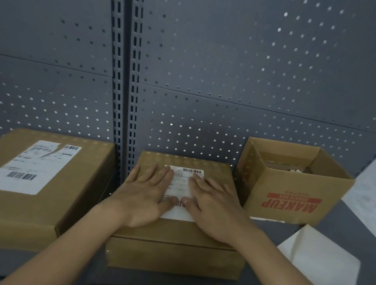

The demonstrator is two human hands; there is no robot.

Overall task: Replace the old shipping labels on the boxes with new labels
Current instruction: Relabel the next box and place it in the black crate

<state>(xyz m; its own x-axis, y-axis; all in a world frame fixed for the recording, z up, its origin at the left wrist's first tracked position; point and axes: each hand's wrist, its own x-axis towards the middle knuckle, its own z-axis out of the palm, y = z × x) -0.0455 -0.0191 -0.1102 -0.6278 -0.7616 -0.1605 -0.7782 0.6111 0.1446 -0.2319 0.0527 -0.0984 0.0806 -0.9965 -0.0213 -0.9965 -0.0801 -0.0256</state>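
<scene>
The label [181, 188] lies on top of the middle box [179, 234], both flat hands, left [146, 198] and right [212, 210], pressing it with straight fingers. Its near edge seems to overhang slightly; uneven smoothing could trap wrinkles or leave it crooked.

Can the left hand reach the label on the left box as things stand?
Probably yes: the left hand lies flat on the middle label, holding nothing, and the left box's label faces up, uncovered.
</scene>
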